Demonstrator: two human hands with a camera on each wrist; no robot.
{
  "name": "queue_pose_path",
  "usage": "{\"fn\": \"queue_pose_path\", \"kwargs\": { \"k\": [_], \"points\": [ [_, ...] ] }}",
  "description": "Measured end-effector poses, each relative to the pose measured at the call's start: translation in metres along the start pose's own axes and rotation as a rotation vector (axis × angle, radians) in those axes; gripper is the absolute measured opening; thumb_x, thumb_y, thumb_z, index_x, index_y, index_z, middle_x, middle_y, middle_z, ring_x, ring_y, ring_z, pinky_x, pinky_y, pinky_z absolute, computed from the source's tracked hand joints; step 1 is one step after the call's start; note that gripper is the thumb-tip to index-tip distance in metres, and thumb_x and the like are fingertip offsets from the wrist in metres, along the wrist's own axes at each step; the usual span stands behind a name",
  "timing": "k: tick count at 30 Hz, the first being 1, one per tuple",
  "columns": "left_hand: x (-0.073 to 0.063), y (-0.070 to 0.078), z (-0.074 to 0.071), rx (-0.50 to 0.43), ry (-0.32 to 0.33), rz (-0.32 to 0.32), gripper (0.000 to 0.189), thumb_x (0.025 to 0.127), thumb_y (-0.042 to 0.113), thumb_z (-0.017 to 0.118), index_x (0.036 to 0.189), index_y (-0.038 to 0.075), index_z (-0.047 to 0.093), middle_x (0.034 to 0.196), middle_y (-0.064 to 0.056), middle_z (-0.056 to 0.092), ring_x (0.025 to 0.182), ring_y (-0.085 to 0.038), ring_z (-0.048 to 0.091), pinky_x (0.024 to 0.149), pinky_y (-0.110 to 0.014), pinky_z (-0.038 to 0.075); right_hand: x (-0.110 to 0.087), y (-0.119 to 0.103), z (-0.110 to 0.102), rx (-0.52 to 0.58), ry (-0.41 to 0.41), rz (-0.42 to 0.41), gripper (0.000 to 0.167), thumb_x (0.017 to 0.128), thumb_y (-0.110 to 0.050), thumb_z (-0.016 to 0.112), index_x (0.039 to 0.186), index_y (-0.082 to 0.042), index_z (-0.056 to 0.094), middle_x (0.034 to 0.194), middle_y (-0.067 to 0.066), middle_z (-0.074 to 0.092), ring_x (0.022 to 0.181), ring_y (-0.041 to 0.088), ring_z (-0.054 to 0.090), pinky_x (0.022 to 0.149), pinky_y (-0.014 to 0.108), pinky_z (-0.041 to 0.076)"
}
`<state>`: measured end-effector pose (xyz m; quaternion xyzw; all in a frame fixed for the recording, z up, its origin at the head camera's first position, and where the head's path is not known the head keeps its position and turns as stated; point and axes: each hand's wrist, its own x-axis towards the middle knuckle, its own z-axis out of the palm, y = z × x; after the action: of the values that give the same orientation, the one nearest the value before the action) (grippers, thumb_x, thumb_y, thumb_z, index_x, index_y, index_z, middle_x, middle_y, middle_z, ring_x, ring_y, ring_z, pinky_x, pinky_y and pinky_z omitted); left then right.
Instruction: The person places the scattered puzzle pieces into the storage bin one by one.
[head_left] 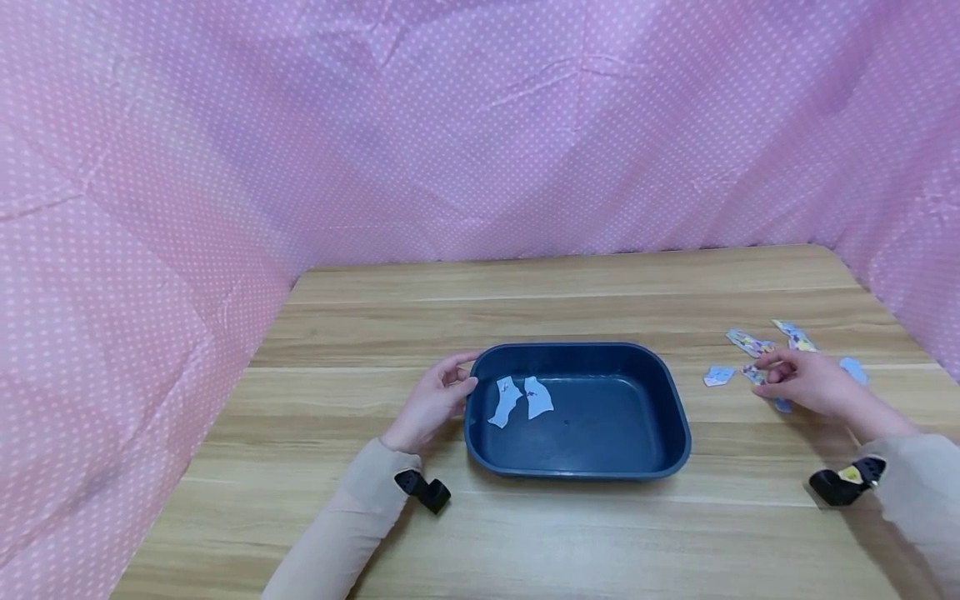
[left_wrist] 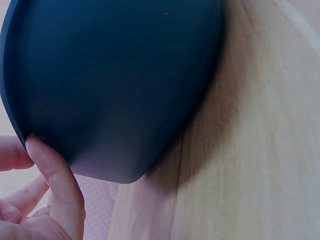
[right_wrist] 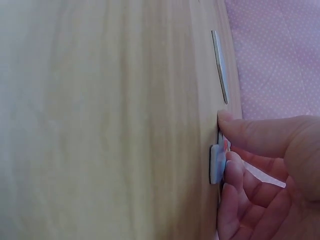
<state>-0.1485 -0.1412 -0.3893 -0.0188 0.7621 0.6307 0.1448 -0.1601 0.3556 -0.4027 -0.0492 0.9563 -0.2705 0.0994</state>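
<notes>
My left hand (head_left: 438, 396) grips the left rim of a dark blue plastic basin (head_left: 577, 477); in the left wrist view, thumb (left_wrist: 55, 170) and a finger pinch that rim. Inside the basin lie two pale blue, jagged-edged flat pieces (head_left: 506, 402), side by side near its left end. To the right, my right hand (head_left: 810, 383) has its thumb and curled fingers around a small flat printed piece (head_left: 752, 374) at the table. In the right wrist view the thumb and fingers partly cover the pieces (right_wrist: 217, 164), so the exact hold is partly hidden.
Around the right hand lie several more flat printed pieces, among them a pale one (head_left: 719, 376) to its left, colourful ones (head_left: 795, 335) behind it and a blue one (head_left: 854, 370) to its right. A pink dotted cloth (head_left: 480, 133) hangs beyond the wooden table (head_left: 375, 317).
</notes>
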Motion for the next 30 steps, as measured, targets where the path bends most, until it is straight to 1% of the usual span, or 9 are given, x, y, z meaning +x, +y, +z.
{"fn": "queue_pose_path", "kwargs": {
  "k": [5,7,10,16,22,26,30],
  "points": [
    [0.0011,-0.0006,0.0006,-0.026,-0.007,0.012,0.04,0.095,0.006,0.053,0.134,0.016,0.053,0.096,-0.012,0.054,0.075,-0.018,0.056,0.065,-0.027,0.051,0.0007,-0.003,-0.0015,-0.008,-0.02,0.012,0.044,0.081,-0.018,0.072,0.112,0.009,0.057,0.088,0.007,0.059,0.073,0.007,0.048,0.064,0.023,0.039],
    [0.0012,-0.0006,0.0009,-0.026,-0.006,0.015,0.04,0.095,0.006,0.053,0.134,0.015,0.053,0.095,-0.011,0.055,0.075,-0.017,0.056,0.065,-0.026,0.051,0.0015,-0.004,-0.002,-0.01,-0.019,0.008,0.043,0.081,-0.018,0.072,0.11,0.01,0.057,0.09,0.01,0.059,0.076,0.01,0.049,0.064,0.023,0.04],
    [0.0013,-0.0002,0.0013,-0.02,-0.002,0.017,0.04,0.095,0.006,0.054,0.134,0.016,0.053,0.095,-0.011,0.055,0.074,-0.017,0.056,0.064,-0.026,0.05,0.0026,-0.0054,-0.0022,-0.003,-0.012,0.0,0.042,0.08,-0.016,0.073,0.109,0.01,0.056,0.092,0.013,0.06,0.078,0.01,0.051,0.063,0.022,0.042],
    [0.0011,0.0003,0.0016,-0.018,0.005,0.01,0.04,0.095,0.006,0.054,0.133,0.016,0.053,0.095,-0.011,0.055,0.075,-0.018,0.056,0.065,-0.027,0.051,0.0031,-0.0064,-0.0011,0.025,-0.004,-0.009,0.042,0.08,-0.012,0.073,0.11,0.011,0.054,0.089,0.009,0.06,0.07,0.0,0.047,0.06,0.021,0.041],
    [0.0003,0.0005,0.0016,-0.023,0.003,0.011,0.04,0.095,0.006,0.054,0.133,0.016,0.053,0.095,-0.011,0.056,0.075,-0.018,0.057,0.065,-0.026,0.051,0.0026,-0.0057,0.0001,0.039,0.002,-0.015,0.044,0.08,-0.011,0.073,0.112,0.012,0.053,0.087,0.008,0.058,0.068,-0.001,0.046,0.059,0.021,0.042],
    [-0.0003,0.0008,0.0012,-0.027,0.001,0.005,0.04,0.095,0.006,0.054,0.133,0.017,0.053,0.096,-0.011,0.056,0.075,-0.019,0.057,0.065,-0.027,0.051,0.0017,-0.0053,0.0006,0.06,0.001,-0.023,0.04,0.082,-0.009,0.071,0.111,0.011,0.053,0.089,0.009,0.058,0.07,-0.002,0.046,0.06,0.021,0.043],
    [-0.0013,0.0024,0.0017,-0.025,0.004,0.003,0.04,0.095,0.006,0.054,0.133,0.018,0.054,0.097,-0.012,0.056,0.075,-0.019,0.057,0.065,-0.027,0.051,0.0004,-0.0038,0.0009,0.089,-0.006,-0.013,0.037,0.083,-0.009,0.068,0.112,0.009,0.054,0.088,0.007,0.059,0.07,-0.001,0.048,0.059,0.022,0.044]
  ]
}}
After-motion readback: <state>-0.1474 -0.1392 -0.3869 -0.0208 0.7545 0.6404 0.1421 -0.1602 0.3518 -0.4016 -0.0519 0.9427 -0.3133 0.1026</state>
